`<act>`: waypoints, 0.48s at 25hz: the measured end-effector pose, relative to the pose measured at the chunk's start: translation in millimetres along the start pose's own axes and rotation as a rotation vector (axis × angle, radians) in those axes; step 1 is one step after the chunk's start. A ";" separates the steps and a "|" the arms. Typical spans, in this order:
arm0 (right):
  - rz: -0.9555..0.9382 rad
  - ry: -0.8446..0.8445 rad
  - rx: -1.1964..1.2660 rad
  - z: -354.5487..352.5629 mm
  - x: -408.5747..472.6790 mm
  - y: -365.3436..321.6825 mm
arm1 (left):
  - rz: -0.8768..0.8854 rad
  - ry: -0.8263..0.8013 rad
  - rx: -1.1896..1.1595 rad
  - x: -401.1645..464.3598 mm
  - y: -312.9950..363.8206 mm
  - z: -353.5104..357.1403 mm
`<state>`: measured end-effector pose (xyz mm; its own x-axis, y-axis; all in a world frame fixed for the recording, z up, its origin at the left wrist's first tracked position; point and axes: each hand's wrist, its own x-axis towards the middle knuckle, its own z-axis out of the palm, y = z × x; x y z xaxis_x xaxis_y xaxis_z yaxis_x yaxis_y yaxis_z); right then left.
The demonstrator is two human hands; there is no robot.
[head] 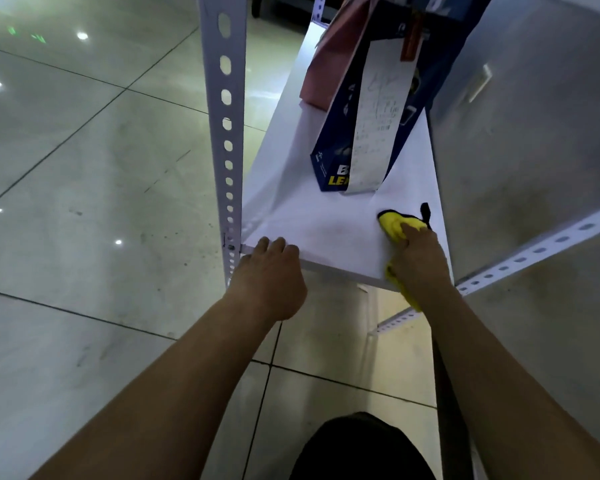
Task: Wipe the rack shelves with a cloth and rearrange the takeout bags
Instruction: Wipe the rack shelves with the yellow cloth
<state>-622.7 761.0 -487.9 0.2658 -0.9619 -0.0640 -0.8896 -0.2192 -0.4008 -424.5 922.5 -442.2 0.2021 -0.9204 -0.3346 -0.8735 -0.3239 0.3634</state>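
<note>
The yellow cloth [394,226] lies on the white shelf [309,216] near its front right corner, bunched under the right hand [418,258], whose fingers press down on it; part of it hangs over the front edge below the wrist. Its long axis runs from that edge away into the shelf, and a dark loop sticks up at its far end. The left hand [269,275] rests on the shelf's front edge near the left corner, fingers curled over the lip. Farther back stands a dark blue takeout bag [336,147] with a long receipt [378,119] hanging down its face, and behind it a pink bag [333,60]. A perforated white upright [224,98] rises at the left. Glossy pale floor tiles [84,168] reflect ceiling lights.
</note>
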 end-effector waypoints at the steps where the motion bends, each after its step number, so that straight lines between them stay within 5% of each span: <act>1: 0.054 0.004 -0.020 -3.4 4.7 -2.6 | 0.005 0.005 -0.027 -2.5 7.2 -0.1; 5: 0.085 -0.100 -0.151 -5.4 -38.4 -9.5 | 0.067 0.076 -0.044 -37.0 34.9 -6.5; 12: -0.106 -0.277 0.120 -88.8 -132.6 -37.6 | 0.096 0.049 -0.052 -122.7 86.1 -55.7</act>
<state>-657.5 882.3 -383.2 0.4601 -0.8503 -0.2557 -0.8056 -0.2788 -0.5227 -499.9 995.3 -321.4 0.1409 -0.9571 -0.2533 -0.8663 -0.2431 0.4365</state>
